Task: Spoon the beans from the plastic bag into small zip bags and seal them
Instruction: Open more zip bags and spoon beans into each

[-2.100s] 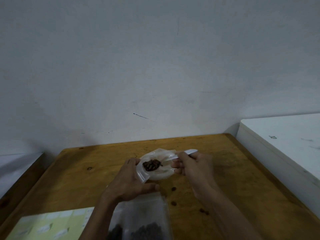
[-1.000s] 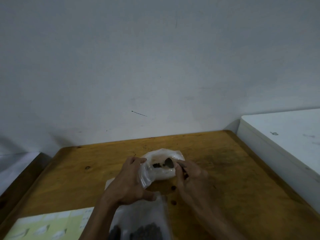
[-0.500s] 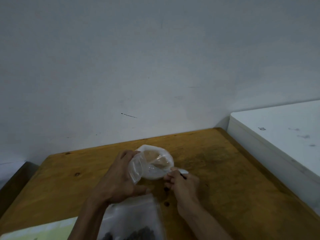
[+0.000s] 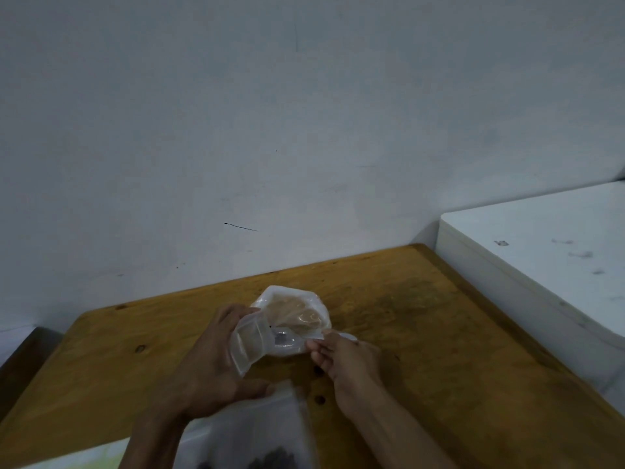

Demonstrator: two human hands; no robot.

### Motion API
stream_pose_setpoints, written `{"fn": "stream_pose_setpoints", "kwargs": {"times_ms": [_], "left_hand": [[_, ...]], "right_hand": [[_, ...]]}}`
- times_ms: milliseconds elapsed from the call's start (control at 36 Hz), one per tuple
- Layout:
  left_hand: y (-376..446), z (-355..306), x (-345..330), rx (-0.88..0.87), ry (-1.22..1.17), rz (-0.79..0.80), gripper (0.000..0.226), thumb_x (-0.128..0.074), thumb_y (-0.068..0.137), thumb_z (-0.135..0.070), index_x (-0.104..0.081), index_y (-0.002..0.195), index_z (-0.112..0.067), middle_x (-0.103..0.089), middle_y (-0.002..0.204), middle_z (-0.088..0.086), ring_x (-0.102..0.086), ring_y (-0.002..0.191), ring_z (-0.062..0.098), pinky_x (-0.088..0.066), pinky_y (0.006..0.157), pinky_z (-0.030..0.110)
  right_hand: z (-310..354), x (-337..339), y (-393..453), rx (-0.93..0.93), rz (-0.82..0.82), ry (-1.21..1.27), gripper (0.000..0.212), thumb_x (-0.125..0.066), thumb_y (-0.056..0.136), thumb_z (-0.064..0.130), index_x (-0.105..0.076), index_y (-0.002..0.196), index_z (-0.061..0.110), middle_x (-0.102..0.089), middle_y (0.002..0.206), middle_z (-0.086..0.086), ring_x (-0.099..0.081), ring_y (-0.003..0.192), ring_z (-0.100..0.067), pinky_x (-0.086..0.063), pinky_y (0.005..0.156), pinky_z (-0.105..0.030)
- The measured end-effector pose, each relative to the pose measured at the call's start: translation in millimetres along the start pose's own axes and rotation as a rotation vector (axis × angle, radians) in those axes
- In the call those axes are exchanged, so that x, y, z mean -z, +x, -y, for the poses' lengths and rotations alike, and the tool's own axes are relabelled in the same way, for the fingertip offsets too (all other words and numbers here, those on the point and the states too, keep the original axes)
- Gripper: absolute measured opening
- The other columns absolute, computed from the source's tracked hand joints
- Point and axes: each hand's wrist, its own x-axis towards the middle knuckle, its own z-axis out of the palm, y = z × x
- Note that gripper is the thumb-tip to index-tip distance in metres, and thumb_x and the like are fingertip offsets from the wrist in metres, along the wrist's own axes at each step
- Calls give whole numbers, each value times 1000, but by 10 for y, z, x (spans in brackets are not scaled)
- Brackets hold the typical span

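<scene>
Left hand (image 4: 216, 363) gripping clear zip bag (image 4: 252, 343), mouth open

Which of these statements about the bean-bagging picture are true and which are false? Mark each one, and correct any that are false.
1. The left hand holds a clear small zip bag. True.
2. The right hand rests flat and empty on the wooden table. False: its fingers pinch a white plastic spoon at the bag's mouth.
3. A few loose beans lie on the table between the hands. True.
4. The big plastic bag of beans sits on the white box. False: it lies at the table's near edge.
</scene>
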Motion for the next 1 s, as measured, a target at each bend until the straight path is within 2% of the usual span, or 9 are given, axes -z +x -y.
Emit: {"fn": "stream_pose_setpoints", "kwargs": {"times_ms": [56,167,250,417,556,694,833,1000], "left_hand": [[-13,29,12,9,-3,1,94,-95,44,-49,-43,123,-46,-38,122,-36,-46,109,-13,-49,78,12],[-18,86,23,29,-6,-14,92,-98,48,-38,-43,122,-46,-37,121,-38,-45,109,-12,-47,76,11],[-18,90,20,5,8,-11,92,-98,48,-40,-44,121,-46,-38,121,-37,-45,108,-15,-48,76,12],[-14,126,15,39,-34,-39,93,-99,48,-33,-46,123,-44,-44,123,-28,-51,112,1,-49,79,17],[-28,141,6,22,-19,-35,95,-98,45,-43,-47,125,-43,-44,120,-34,-50,112,-3,-48,84,19],[-23,175,40,68,6,-54,91,-99,49,-28,-46,122,-41,-43,121,-28,-48,104,-11,-47,73,13],[-34,246,57,121,53,-56,96,-99,48,-32,-46,127,-37,-42,121,-27,-49,104,-2,-44,75,17],[-44,255,57,145,43,-66,96,-99,47,-32,-46,127,-35,-43,120,-26,-49,103,-3,-44,74,18]], "right_hand": [[12,4,-3,-4,9,-8,12,-65,93,5,-67,103,-2,-77,80,-15,-77,81,-24,-61,70,-29],[9,0,-39,34,2,-67,4,-66,93,7,-66,96,3,-77,74,-10,-77,78,-20,-62,73,-30],[-9,-16,-50,41,-12,-76,3,-66,93,7,-66,94,4,-77,73,-9,-77,75,-19,-62,71,-29],[28,8,-73,37,-6,-43,3,-66,94,7,-66,95,4,-77,75,-10,-77,77,-20,-62,75,-32],[-16,-8,-81,86,-9,-115,6,-65,95,9,-68,95,4,-77,74,-8,-77,76,-17,-62,76,-32],[-6,-21,-133,95,-16,-108,6,-65,95,9,-68,93,5,-77,71,-7,-76,75,-18,-62,73,-31],[43,10,-157,100,-22,-105,6,-64,95,7,-67,90,5,-76,68,-8,-76,75,-20,-62,76,-33],[71,72,-160,85,-2,-87,6,-64,95,7,-68,95,3,-77,71,-10,-76,76,-21,-62,78,-34]]}}
